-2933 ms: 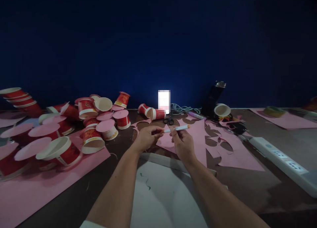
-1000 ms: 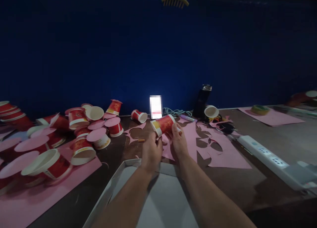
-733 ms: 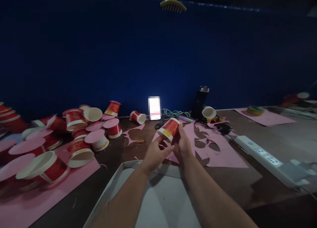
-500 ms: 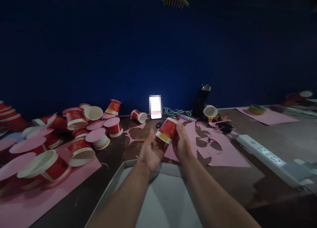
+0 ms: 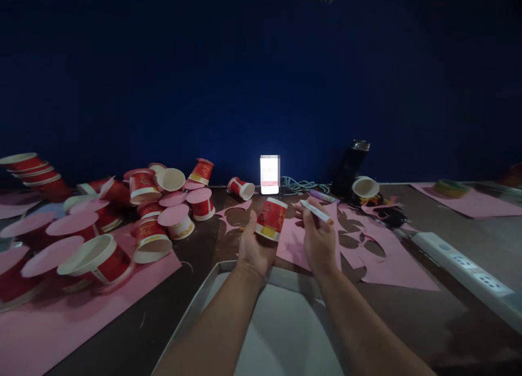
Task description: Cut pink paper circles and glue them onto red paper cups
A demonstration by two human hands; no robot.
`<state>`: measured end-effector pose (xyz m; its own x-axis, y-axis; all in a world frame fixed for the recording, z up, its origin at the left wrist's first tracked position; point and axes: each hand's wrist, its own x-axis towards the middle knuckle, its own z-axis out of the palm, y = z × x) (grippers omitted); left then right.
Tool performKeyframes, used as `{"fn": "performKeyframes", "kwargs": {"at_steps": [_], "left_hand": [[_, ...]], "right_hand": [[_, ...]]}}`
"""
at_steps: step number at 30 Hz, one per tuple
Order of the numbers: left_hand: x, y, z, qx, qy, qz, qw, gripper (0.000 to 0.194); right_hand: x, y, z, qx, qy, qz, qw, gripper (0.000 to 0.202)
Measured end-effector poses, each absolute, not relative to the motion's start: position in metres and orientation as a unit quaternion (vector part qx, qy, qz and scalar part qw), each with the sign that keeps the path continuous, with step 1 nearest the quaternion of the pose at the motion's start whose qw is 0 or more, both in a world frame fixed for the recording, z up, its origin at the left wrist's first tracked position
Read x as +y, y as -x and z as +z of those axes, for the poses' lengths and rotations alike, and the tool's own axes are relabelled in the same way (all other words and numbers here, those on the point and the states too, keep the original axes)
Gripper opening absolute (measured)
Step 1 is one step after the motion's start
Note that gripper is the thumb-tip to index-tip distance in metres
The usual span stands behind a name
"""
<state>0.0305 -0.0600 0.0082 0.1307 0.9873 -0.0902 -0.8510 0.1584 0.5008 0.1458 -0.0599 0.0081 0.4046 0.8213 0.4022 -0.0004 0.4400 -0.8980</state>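
My left hand [image 5: 256,248] is wrapped round a red paper cup [image 5: 271,219] with a gold band and white rim. The cup is held up tilted, its rim facing down. To its right, my right hand [image 5: 320,242] grips a slim white marker [image 5: 318,211] with an orange end, apart from the cup. Behind my right hand lies pink paper [image 5: 289,242] on the dark table. Below both forearms is a shallow light grey box [image 5: 285,332].
Many red paper cups, several topped with pink paper discs [image 5: 72,223], crowd the left side. Cut pink paper [image 5: 399,262], a dark flask [image 5: 349,166] and a power strip [image 5: 465,267] are on the right. A lit phone [image 5: 269,174] stands at the back.
My right hand has come away from the cup and moved right, now showing the white marker. The cup stays in my left hand. The view has turned a little left.
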Motion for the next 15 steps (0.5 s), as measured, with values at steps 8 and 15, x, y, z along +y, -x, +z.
{"fn": "performKeyframes", "kwargs": {"at_steps": [8,15], "left_hand": [[-0.058,-0.03,0.005,0.243,-0.123,0.65,0.71,0.033],[-0.054,-0.034,-0.004,0.261,-0.073,0.657,0.704,0.024]], "right_hand": [[-0.081,-0.144,0.018,-0.564,0.431,0.15,0.688,0.023],[-0.083,-0.144,0.018,-0.621,0.455,0.057,0.636,0.016]]}}
